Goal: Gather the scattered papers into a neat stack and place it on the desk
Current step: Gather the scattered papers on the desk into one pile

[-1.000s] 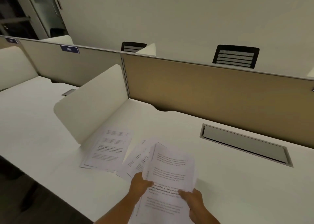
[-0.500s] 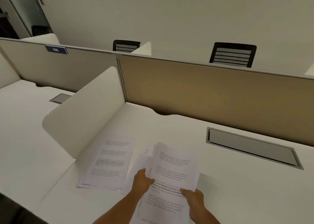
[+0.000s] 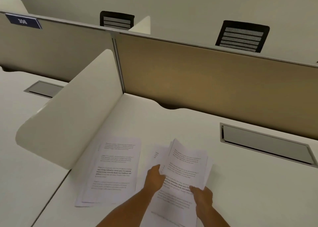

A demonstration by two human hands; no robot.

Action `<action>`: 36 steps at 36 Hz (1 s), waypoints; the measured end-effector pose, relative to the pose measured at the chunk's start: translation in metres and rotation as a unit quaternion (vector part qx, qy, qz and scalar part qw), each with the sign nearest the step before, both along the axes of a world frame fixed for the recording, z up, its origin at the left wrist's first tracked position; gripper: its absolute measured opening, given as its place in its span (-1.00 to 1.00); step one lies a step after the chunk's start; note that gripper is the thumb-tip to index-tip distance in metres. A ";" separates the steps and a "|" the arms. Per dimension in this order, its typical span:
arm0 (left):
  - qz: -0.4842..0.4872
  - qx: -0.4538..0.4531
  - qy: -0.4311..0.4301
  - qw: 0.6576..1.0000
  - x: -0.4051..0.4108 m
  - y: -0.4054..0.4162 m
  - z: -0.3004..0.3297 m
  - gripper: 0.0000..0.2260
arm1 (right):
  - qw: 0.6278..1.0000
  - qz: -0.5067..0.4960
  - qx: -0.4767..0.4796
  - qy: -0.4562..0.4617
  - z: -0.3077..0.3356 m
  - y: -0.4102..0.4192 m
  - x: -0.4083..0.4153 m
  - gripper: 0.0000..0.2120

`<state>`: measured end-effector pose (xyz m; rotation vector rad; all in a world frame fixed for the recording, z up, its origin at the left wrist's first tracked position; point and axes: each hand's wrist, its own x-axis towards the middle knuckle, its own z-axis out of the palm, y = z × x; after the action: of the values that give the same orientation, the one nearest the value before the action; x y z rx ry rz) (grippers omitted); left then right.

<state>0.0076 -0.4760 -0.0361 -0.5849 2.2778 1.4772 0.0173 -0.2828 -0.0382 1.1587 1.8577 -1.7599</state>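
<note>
Holding a loose sheaf of printed papers (image 3: 185,173) between both hands, a person is standing over a white counter (image 3: 240,192) and looking down at it. The left hand (image 3: 154,177) is curling its fingers around the sheaf's left edge, and the right hand (image 3: 202,196) is pinching the right edge lower down, thumb on top. The sheaf is fanning slightly, its sheets not yet squared, with its long axis running from about six o'clock to about twelve o'clock, tipped a little toward one o'clock.

A second pile of papers (image 3: 112,171) is lying flat on the counter, at about nine o'clock from the left hand and near it but not touching it. Its long axis is also running roughly six to twelve o'clock, nearly parallel to the held sheaf. It is sitting just beside a low white divider (image 3: 68,120) at its ten o'clock side.

The left hand is the nearer one to that pile, so the gathering likely turns on a reach toward nine o'clock. Both hands are occupied, so one would probably need to release its edge first.

A grey cable hatch (image 3: 265,145) is set into the counter at two o'clock, well apart.
</note>
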 end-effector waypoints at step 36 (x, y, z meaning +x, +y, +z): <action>-0.037 -0.146 -0.062 0.987 -0.010 -0.019 -0.021 -0.54 | 0.991 -0.008 0.065 -0.114 -0.011 -0.028 -0.028 -0.29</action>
<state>-0.0024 -0.4949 -0.0575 -0.6464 2.4060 1.0486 -0.0111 -0.3108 -0.0496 1.3620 1.8506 -1.4631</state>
